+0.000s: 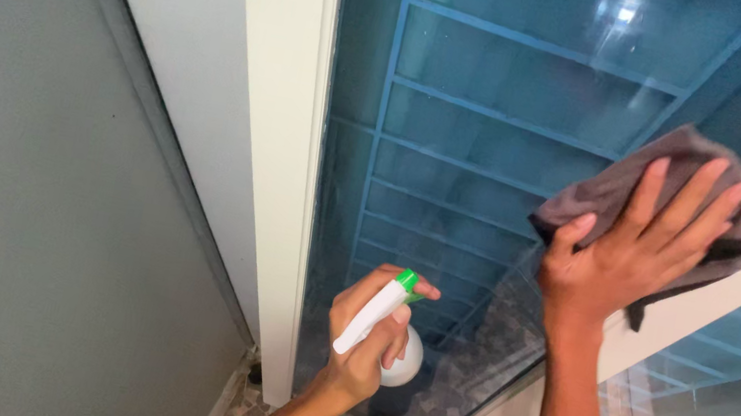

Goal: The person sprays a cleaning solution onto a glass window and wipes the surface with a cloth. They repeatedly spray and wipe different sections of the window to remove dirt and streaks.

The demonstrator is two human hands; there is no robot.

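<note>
Head view: window cleaning at a glass pane (pixel 470 104).
Left hand (pixel 368 340) fingers grasp spray bottle (pixel 382 327); right hand (pixel 632 249) fingers spread, pressing grey cloth (pixel 619 181) against glass.

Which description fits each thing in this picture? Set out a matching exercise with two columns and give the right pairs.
Things:
1. cloth
2. spray bottle
3. window frame
4. wall

Descriptions:
A. white, beside the glass
B. grey-green, on the left
C. dark grey, pressed to the glass under the right hand
D. white with a green tip, gripped in the left hand

Pairs: 1-C, 2-D, 3-A, 4-B
</note>
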